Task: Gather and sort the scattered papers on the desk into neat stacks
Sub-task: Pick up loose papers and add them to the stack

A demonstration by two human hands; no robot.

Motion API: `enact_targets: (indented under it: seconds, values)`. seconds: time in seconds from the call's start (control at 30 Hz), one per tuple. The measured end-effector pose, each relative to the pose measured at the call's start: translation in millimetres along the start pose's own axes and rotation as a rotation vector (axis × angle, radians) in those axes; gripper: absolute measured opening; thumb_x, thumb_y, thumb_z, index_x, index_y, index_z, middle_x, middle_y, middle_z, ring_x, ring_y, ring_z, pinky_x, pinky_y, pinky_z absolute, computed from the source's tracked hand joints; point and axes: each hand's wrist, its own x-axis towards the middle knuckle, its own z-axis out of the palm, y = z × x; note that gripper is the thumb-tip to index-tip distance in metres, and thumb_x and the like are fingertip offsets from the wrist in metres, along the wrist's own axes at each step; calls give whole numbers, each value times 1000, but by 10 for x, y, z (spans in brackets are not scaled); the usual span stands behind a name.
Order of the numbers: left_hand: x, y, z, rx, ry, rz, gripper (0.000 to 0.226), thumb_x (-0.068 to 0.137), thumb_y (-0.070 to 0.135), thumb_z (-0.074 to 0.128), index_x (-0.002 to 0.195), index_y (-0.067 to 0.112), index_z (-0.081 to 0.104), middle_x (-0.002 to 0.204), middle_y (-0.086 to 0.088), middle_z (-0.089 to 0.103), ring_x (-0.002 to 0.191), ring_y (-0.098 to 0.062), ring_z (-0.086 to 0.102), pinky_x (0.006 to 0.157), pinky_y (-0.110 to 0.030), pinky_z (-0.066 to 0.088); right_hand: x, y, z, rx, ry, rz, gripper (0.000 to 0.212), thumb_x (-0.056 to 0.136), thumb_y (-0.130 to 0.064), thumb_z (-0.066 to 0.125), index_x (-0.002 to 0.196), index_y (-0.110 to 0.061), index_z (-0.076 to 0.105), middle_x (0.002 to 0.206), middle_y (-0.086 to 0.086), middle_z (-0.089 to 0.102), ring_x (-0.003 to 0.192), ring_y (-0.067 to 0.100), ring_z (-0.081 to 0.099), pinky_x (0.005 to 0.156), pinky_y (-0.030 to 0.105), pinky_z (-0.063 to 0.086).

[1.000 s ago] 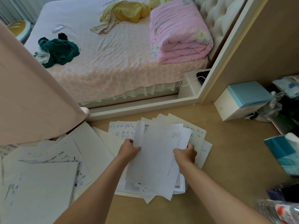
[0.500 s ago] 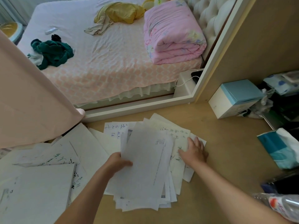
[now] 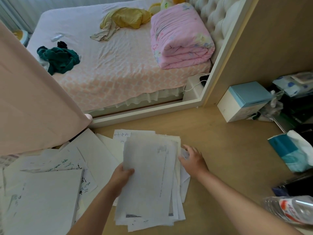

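uneven sheaf pinched by one edge, likely to fan out
the left hand (image 3: 122,173) pinches the left edge of the sheaf (image 3: 149,175), which sits mid-desk (image 3: 228,150) with its lower sheets splayed. the right hand (image 3: 193,160), fingers spread and gripping nothing, touches its right edge. a one-sided lift could let bottom sheets slide out, and a hard sideways push could crumple them. more papers (image 3: 50,192) lie scattered at left.

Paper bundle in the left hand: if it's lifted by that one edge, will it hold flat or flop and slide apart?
Probably floppy: the paper bundle is thin sheets, gripped by the left hand at one edge only. Likely to fan apart, since its lower edges sit staggered.
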Motion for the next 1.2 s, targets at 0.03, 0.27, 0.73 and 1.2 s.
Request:
enact_targets:
  seconds: [0.03,0.27,0.73,1.2]
  values:
    - [-15,-10,-25,-87,-30,-14,23,94,0,57,114,8,64,108,-18,72,95,-36,70,81,-45,57,-7,-35,-22,162,-72,43,73,89,-55,59,150,-23,36,140,-5,51,128,19,49,106,38,42]
    - [-90,-23,63,-219,-198,-34,50,81,19,74,127,7,60,117,-16,70,107,-37,67,95,-55,52,-59,-284,51,551,-322,155,37,84,-25,76,118,-21,63,112,-2,72,100,16,70,90,40,57]
    - [9,-444,-451,1145,388,178,103,74,68,66,152,16,21,161,-14,14,148,-39,13,112,-52,30,2,-270,58,411,-132,304,28,85,-6,67,107,-19,57,106,2,66,97,23,62,88,40,54]
    - [-419,-156,-326,785,258,623,44,94,5,53,132,25,63,124,5,69,107,-15,67,86,-29,55,-222,-710,236,381,-277,212,30,91,1,52,88,-29,57,94,-3,64,87,15,59,75,34,49]
